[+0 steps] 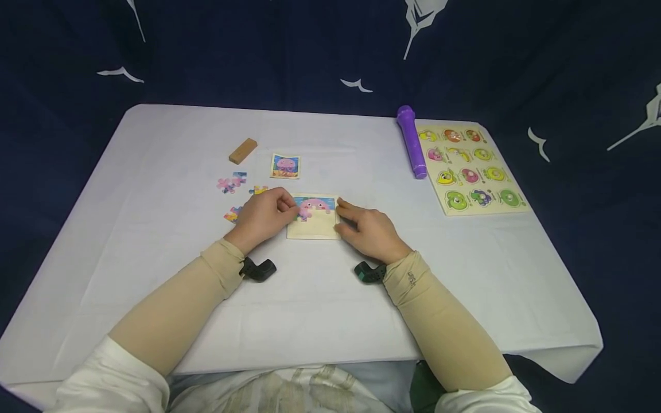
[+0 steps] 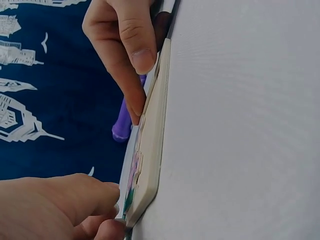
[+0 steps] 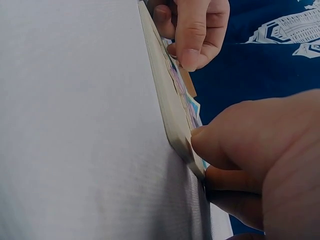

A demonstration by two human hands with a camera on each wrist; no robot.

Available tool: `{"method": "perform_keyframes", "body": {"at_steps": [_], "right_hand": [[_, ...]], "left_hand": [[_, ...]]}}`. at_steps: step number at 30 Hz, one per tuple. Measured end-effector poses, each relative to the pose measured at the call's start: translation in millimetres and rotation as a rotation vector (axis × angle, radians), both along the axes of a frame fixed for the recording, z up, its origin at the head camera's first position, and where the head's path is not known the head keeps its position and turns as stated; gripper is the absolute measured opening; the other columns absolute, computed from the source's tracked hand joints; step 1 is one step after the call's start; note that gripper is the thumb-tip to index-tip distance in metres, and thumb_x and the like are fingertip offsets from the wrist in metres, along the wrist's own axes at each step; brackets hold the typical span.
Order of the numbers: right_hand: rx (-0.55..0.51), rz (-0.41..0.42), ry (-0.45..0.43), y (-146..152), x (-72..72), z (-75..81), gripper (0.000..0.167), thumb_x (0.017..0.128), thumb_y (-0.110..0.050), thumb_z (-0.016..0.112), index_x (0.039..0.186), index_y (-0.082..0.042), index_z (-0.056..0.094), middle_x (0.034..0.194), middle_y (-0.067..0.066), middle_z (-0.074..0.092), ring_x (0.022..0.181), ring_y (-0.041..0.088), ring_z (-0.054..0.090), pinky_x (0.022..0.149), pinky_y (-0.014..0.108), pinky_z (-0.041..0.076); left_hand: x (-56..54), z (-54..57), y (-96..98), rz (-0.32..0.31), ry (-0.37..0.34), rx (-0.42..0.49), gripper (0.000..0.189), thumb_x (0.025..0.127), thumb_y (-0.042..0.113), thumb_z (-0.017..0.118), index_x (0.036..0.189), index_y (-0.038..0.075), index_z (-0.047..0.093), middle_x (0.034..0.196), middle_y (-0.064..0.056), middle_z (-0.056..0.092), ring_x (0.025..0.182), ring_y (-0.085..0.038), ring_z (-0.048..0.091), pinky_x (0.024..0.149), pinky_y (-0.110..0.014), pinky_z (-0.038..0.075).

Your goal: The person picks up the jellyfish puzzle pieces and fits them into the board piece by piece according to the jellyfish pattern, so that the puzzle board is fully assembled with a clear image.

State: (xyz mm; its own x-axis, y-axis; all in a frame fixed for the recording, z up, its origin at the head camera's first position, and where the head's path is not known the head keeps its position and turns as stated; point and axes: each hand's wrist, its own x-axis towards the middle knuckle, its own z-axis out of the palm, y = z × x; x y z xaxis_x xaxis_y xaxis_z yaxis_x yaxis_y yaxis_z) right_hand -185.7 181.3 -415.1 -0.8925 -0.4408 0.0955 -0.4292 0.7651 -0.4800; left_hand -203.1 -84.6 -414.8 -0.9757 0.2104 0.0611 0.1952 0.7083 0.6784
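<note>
A pale wooden jigsaw board (image 1: 316,230) lies on the table, its upper part filled with pink and blue picture pieces (image 1: 316,204). At its left edge, my left hand (image 1: 265,215) has thumb and fingertips together, pinching what looks like a jigsaw piece (image 2: 121,220), mostly hidden by the fingers. My right hand (image 1: 373,229) holds the board's right edge between thumb and fingers, as the right wrist view shows. Loose jigsaw pieces (image 1: 232,182) lie beyond the left hand, with another piece (image 1: 232,214) beside its wrist and a yellow one (image 1: 258,189) behind its knuckles.
Behind the board lies a small square picture card (image 1: 286,166), with a brown wooden block (image 1: 242,151) to its left. A purple microphone-shaped toy (image 1: 412,143) lies against a fruit picture board (image 1: 472,169) at the right. White cloth covers the table (image 1: 310,315).
</note>
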Motion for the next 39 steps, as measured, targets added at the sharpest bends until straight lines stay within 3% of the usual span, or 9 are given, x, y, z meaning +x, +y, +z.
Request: {"method": "perform_keyframes", "body": {"at_steps": [7, 20, 32, 39], "right_hand": [[0.005, 0.0, -0.001, 0.1, 1.3, 0.5, 0.05, 0.099, -0.029, 0.067, 0.143, -0.007, 0.06, 0.153, 0.004, 0.053, 0.136, 0.031, 0.055, 0.11, 0.049, 0.047], [0.008, 0.004, 0.006, 0.7, -1.8, -1.4, 0.05, 0.099, -0.03, 0.066, 0.143, -0.007, 0.06, 0.153, 0.004, 0.054, 0.137, 0.03, 0.054, 0.111, 0.048, 0.046], [0.006, 0.005, 0.006, -1.2, -1.6, 0.2, 0.05, 0.098, -0.03, 0.067, 0.142, -0.007, 0.06, 0.153, 0.003, 0.053, 0.137, 0.03, 0.054, 0.11, 0.048, 0.046], [0.008, -0.001, 0.007, 1.0, -0.1, -0.7, 0.05, 0.098, -0.03, 0.067, 0.143, -0.007, 0.06, 0.153, 0.003, 0.053, 0.137, 0.03, 0.055, 0.11, 0.048, 0.047]], "left_hand": [[1.3, -1.9, 3.6, 0.0, 0.015, -0.064, 0.015, 0.095, 0.033, 0.073, 0.094, 0.02, 0.067, 0.079, 0.004, 0.065, 0.069, -0.017, 0.058, 0.059, -0.031, 0.041], [0.1, -6.9, 4.2, 0.019, 0.078, -0.049, 0.013, 0.098, 0.027, 0.064, 0.095, 0.015, 0.068, 0.069, 0.003, 0.064, 0.06, -0.016, 0.056, 0.048, -0.029, 0.034], [0.6, -4.0, 4.9, 0.046, 0.04, -0.114, 0.023, 0.095, 0.041, 0.071, 0.096, 0.018, 0.065, 0.076, 0.003, 0.067, 0.063, -0.016, 0.059, 0.051, -0.031, 0.04], [3.9, -2.9, 4.3, 0.042, 0.08, -0.036, 0.02, 0.099, 0.035, 0.067, 0.096, 0.015, 0.067, 0.072, 0.001, 0.064, 0.062, -0.018, 0.056, 0.052, -0.031, 0.038]]}}
